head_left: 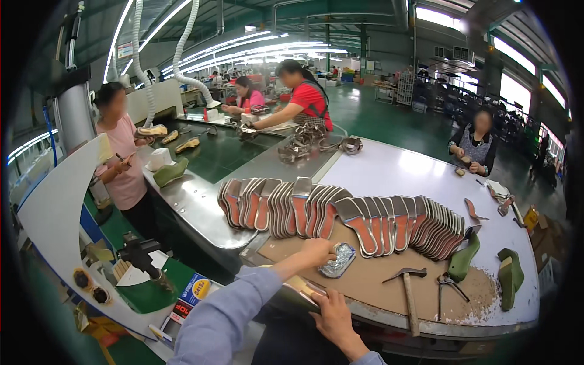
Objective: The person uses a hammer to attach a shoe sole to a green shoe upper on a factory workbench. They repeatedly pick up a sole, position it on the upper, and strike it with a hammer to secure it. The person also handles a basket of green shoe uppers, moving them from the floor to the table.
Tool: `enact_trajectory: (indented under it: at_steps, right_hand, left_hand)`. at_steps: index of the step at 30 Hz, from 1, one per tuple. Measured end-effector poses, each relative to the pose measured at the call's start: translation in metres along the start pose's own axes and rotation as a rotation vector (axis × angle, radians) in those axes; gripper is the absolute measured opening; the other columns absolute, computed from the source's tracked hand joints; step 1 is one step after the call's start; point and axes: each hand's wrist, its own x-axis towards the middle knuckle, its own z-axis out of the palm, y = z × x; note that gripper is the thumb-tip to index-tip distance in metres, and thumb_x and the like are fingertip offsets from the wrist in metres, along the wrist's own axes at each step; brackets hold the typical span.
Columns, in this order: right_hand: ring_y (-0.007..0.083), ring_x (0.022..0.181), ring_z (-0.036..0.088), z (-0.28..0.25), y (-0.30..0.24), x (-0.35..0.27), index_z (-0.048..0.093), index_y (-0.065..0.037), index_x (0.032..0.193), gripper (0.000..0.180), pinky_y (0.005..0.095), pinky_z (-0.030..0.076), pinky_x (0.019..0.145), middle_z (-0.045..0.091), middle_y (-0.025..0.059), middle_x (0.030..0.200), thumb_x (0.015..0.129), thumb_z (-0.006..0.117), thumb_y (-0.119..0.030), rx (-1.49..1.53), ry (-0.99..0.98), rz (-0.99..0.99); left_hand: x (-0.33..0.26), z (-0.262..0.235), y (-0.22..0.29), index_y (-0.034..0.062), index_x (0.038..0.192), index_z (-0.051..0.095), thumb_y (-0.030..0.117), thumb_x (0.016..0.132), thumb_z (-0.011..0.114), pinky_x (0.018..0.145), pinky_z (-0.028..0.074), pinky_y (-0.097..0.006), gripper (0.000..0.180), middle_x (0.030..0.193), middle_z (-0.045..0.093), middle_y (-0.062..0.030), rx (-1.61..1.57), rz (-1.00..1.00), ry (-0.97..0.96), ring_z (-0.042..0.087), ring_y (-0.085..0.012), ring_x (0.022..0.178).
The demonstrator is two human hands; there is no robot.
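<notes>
My left hand (317,252) reaches over a small foil-lined tray (338,261), its fingers drawn together at the tray's edge. What they pinch, if anything, is too small to make out. Low at the table's front edge, my right hand (334,319) grips a flat, pale tan piece (304,287) with a light rim; its full shape is partly hidden by my left arm. Beyond the tray, a long curved row of shoe insoles (365,228), reddish brown with dark heel ends and pale edges, stands closely stacked. A hammer (410,298) and a pair of pincers (447,291) lie to the right.
Green shoe lasts (510,278) rest at the table's right end, and another green last (170,173) lies far left. A white curved shelf (52,228) borders my left side. People work across the tables, near dark straps (304,141) piled at the back.
</notes>
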Motion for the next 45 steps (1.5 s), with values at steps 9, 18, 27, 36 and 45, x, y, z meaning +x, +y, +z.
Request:
enact_trajectory:
  at_steps: [9, 18, 27, 36, 45]
  right_hand:
    - [0.0423, 0.111, 0.053, -0.011, -0.001, 0.001, 0.056, -0.015, 0.127, 0.063, 0.0502, 0.05, 0.089, 0.05, 0.018, 0.123, 0.07, 0.083, -0.007, 0.006, -0.001, 0.027]
    - [0.0423, 0.116, 0.054, -0.006, 0.015, -0.008, 0.051, -0.005, 0.131, 0.062, 0.0485, 0.046, 0.099, 0.053, 0.021, 0.13, 0.078, 0.081, -0.015, 0.17, 0.044, 0.065]
    - [0.0389, 0.098, 0.061, -0.116, 0.128, -0.109, 0.053, -0.011, 0.139, 0.045, 0.0506, 0.049, 0.086, 0.062, 0.0193, 0.113, 0.094, 0.061, -0.014, -0.671, -0.086, 0.636]
    - [0.0114, 0.066, 0.049, -0.122, 0.064, -0.1, 0.044, -0.007, 0.149, 0.047, 0.0276, 0.043, 0.059, 0.05, 0.0033, 0.074, 0.102, 0.048, -0.004, 0.292, 0.274, 0.792]
    - [0.0277, 0.097, 0.073, -0.141, -0.013, -0.078, 0.057, 0.001, 0.134, 0.041, 0.0319, 0.055, 0.084, 0.072, 0.0214, 0.108, 0.094, 0.066, -0.005, 0.176, 0.233, 0.294]
  left_hand:
    - [-0.061, -0.033, 0.046, 0.0005, 0.108, 0.074, 0.014, 0.096, 0.065, 0.084, 0.055, -0.03, 0.02, 0.105, 0.075, -0.0071, -0.89, 0.003, 0.046, 0.07, -0.0135, 0.095]
    - [-0.135, -0.023, 0.052, 0.0041, 0.109, 0.073, 0.014, 0.091, 0.072, 0.076, 0.057, -0.03, 0.02, 0.094, 0.075, -0.0112, -0.498, 0.034, 0.224, 0.074, -0.0212, 0.087]
    - [-0.126, -0.02, 0.059, 0.0136, 0.086, 0.075, 0.02, 0.085, 0.074, 0.1, 0.044, -0.047, 0.006, 0.106, 0.076, 0.0003, -0.273, 0.127, 0.174, 0.06, -0.0311, 0.124]
    - [-0.129, -0.018, 0.056, 0.0161, 0.087, 0.077, 0.022, 0.085, 0.074, 0.099, 0.044, -0.043, 0.007, 0.105, 0.076, 0.0045, -0.231, 0.076, 0.151, 0.062, -0.0273, 0.119]
    - [-0.126, -0.016, 0.058, 0.0173, 0.086, 0.078, 0.022, 0.079, 0.079, 0.09, 0.048, -0.04, 0.008, 0.098, 0.076, 0.0027, -0.223, 0.12, 0.214, 0.066, -0.026, 0.105]
